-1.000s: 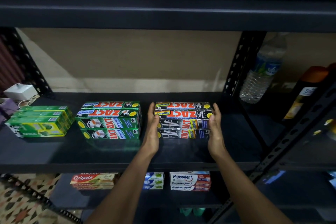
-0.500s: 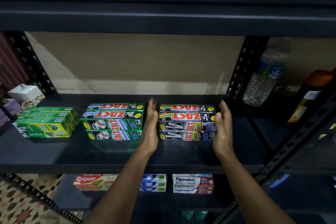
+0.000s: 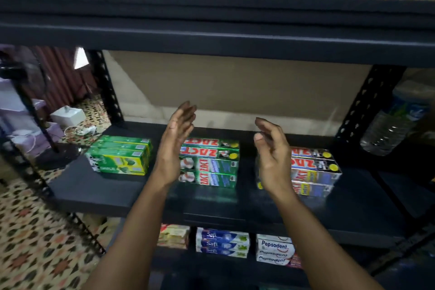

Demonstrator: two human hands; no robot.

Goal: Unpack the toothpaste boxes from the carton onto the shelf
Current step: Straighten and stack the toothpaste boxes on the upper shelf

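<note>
Our left hand [image 3: 175, 146] and our right hand [image 3: 273, 158] hover above the shelf [image 3: 94, 190], palms facing each other, fingers loose and apart, and they hold nothing. The toothpaste boxes lie on this shelf in three stacks: a green stack [image 3: 120, 155] at the left, the green ZACT stack [image 3: 211, 165] in the middle, and the dark ZACT stack [image 3: 315, 172] at the right. The carton is not in view. We judge that the step in hand is to fetch more boxes. To do it well, we should draw both hands straight toward us, touching no stack, and lay the next boxes beside these, level with the front edge.
</note>
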